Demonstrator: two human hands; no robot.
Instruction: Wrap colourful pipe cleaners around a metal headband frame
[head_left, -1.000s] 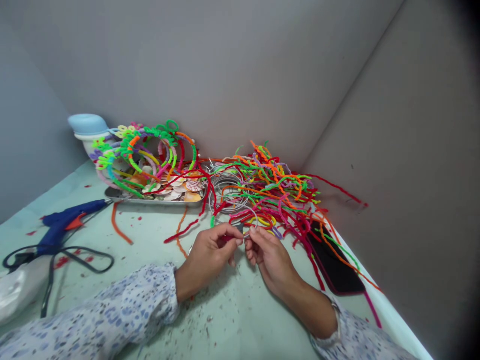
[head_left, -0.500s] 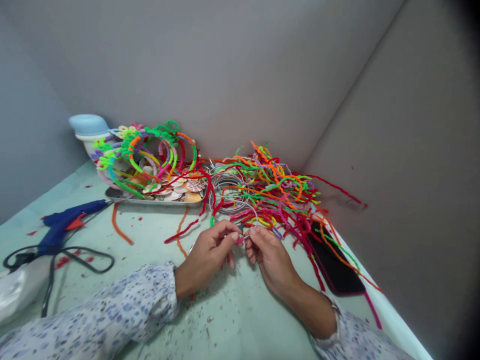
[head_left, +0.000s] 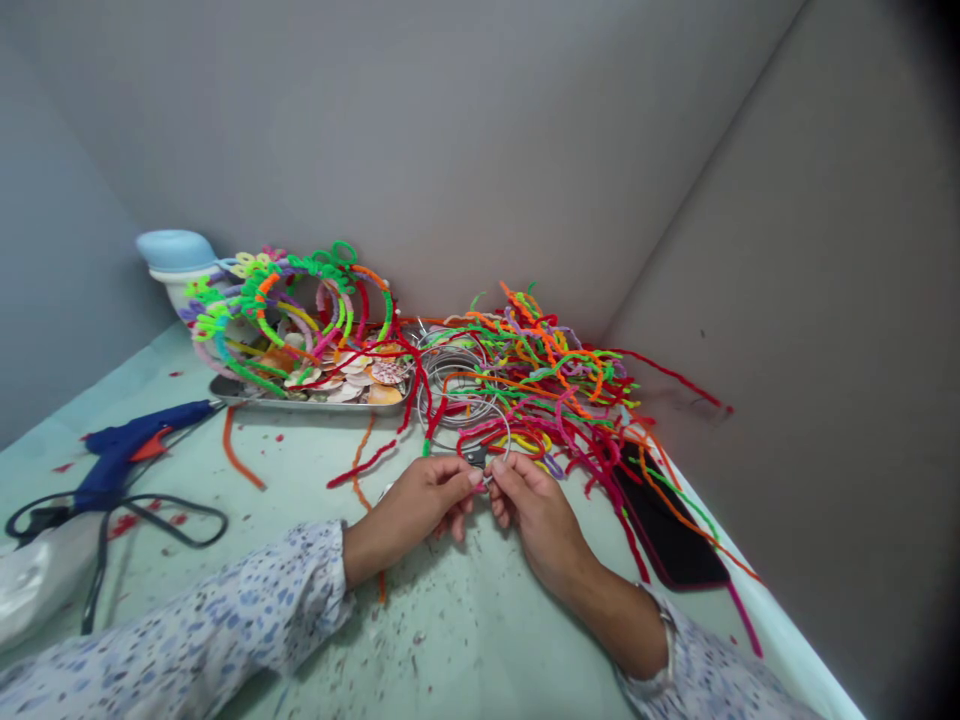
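1. A thin, smooth, curved silver wire is held at the centre of the frame, its end pinched by the right hand.
2. A small pink piece, mostly hidden, is pinched beside it by the left hand.
3. Just above, coiled silver wires are partly covered by a tangled pile of fuzzy, multicoloured stems.
4. At centre-left, fuzzy, multicoloured hoops are stacked over seashells in a shallow metal tray.
5. The pale green surface is flecked with dark specks.

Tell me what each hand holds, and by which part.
The right hand pinches a silvery wire at its near side; the left hand pinches a small pink piece, mostly hidden: which part cannot be told.
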